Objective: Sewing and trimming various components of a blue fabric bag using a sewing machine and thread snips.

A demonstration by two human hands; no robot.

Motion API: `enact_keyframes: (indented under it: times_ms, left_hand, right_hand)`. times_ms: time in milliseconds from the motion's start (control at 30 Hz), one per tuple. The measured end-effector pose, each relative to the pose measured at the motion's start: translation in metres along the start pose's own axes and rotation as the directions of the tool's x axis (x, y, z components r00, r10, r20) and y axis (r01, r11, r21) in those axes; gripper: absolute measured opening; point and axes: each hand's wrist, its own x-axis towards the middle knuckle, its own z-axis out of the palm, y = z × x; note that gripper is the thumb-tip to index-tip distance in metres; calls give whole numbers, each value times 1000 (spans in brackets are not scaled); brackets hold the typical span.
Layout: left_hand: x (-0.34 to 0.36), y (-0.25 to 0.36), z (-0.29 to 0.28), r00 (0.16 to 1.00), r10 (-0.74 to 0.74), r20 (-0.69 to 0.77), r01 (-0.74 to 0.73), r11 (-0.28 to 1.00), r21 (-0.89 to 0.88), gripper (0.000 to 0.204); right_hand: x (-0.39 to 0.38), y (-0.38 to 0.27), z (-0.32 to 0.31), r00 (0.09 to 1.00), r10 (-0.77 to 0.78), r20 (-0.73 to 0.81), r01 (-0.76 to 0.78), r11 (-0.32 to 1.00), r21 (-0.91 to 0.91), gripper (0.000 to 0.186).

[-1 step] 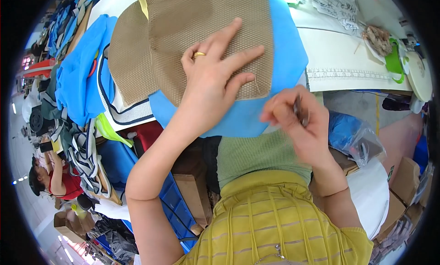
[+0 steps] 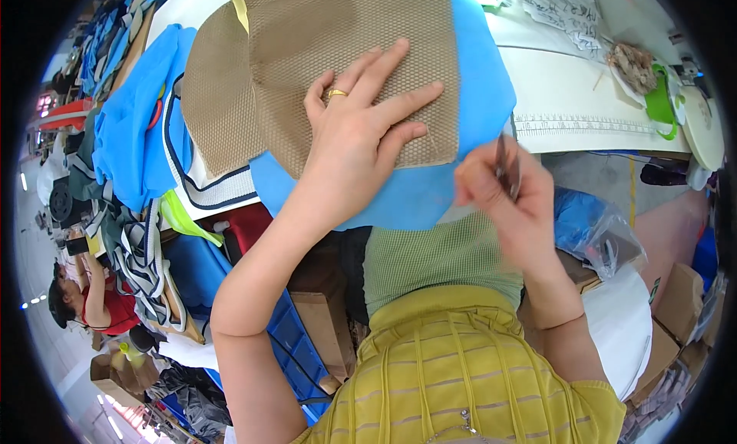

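Observation:
My left hand (image 2: 357, 121) lies with fingers spread on tan mesh fabric (image 2: 407, 21), pressing near its right part. A second tan mesh piece (image 2: 215, 83) lies at its left. Both overlap a blue fabric sheet (image 2: 484, 67), which hangs toward me over the table edge. My right hand (image 2: 503, 194) is curled around a small dark metal tool (image 2: 509, 167), apparently thread snips, just right of the mesh's lower right corner. Its fingertips are slightly blurred.
Blue cloth (image 2: 138, 106) and striped strapping lie left. A white table with a printed ruler (image 2: 591, 125) extends right, with paper and green scraps. A bagged blue bundle (image 2: 583, 225) and boxes stand below. Another person (image 2: 107, 298) in red is at the left.
My right hand and the tool have moved slightly right and up from the mesh corner. My left fingertips have shifted slightly downward on the mesh.

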Motion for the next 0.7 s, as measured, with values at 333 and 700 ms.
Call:
enact_keyframes:
  times_ms: [333,700]
  left_hand:
    - [-3,-6,8,1000,22,-16,-22,1000,-5,33]
    - [-3,-2,7,1000,-2,-6,2,1000,-7,37]
  right_hand:
    - [2,4,-28,965,255,-62,-222,920,324,16]
    - [7,-5,-11,844,-536,-16,299,496,-815,46]
